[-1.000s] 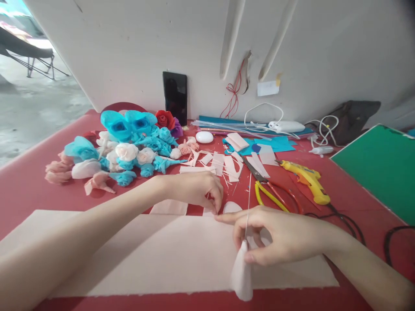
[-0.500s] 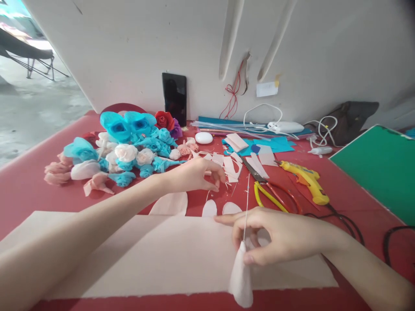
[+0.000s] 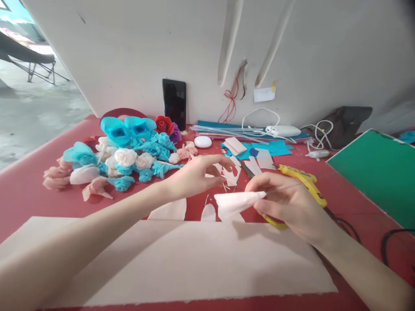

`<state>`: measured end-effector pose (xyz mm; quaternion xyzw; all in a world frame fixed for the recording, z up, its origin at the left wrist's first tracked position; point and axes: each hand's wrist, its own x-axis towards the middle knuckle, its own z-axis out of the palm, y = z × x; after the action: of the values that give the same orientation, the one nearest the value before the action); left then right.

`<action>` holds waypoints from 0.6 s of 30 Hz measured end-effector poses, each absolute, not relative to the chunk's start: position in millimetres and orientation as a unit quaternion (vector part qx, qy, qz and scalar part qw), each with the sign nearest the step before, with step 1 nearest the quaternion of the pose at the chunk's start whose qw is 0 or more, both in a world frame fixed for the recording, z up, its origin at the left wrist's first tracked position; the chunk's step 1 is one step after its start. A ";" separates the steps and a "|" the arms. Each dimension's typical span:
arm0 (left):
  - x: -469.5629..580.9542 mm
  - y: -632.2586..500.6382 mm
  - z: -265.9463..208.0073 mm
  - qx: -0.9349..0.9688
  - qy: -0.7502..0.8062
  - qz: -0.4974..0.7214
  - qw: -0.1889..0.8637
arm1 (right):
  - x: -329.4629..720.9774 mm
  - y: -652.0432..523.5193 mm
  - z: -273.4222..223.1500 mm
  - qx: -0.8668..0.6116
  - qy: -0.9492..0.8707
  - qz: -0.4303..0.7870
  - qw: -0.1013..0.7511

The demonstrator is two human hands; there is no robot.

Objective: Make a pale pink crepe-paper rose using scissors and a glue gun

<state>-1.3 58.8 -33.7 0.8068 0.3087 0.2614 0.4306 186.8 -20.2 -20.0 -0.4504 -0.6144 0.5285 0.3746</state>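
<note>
In the head view, my right hand [image 3: 287,205] pinches a white crepe-paper flower bud [image 3: 238,203] at its narrow end. The bud lies nearly level, its wide end to the left, and a thin stem runs back past my fingers. My left hand [image 3: 207,170] hovers just left of the bud, fingers curved and apart from the thumb, with nothing visible in it. Below both hands lies a large pale pink paper sheet [image 3: 168,263]. Cut petal pieces, including a rounded petal [image 3: 208,212], lie along its far edge.
Paper flowers [image 3: 126,157] in blue, white and pink are heaped at the left. Scissors [image 3: 275,222] lie partly hidden beneath my right hand. Beyond them are a yellow glue gun [image 3: 300,175] and paper scraps [image 3: 266,159]. A green board [image 3: 378,177] stands at the right.
My right hand has lifted and turned the bud from hanging down to nearly level, moving it away from me. My left hand has shifted slightly right, its fingers spreading wider.
</note>
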 end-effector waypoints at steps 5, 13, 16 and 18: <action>4.4 39.3 -7.7 0.757 0.285 0.263 0.525 | 188.3 -21.9 -12.0 -0.471 -0.644 0.405 0.447; 8.1 21.3 3.5 0.697 0.290 0.276 0.595 | 182.7 -30.4 -10.1 -0.468 -0.669 0.331 0.474; 8.2 21.8 3.5 0.702 0.275 0.311 0.578 | 186.6 -28.8 -7.9 -0.474 -0.685 0.313 0.456; 6.7 23.1 4.7 0.709 0.282 0.316 0.564 | 196.4 -22.8 -6.0 -0.475 -0.699 0.326 0.423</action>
<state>6.7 23.1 4.7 0.7085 0.2819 0.3163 0.5644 196.4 -22.8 -6.0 -0.4754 -0.6992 0.3255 0.4232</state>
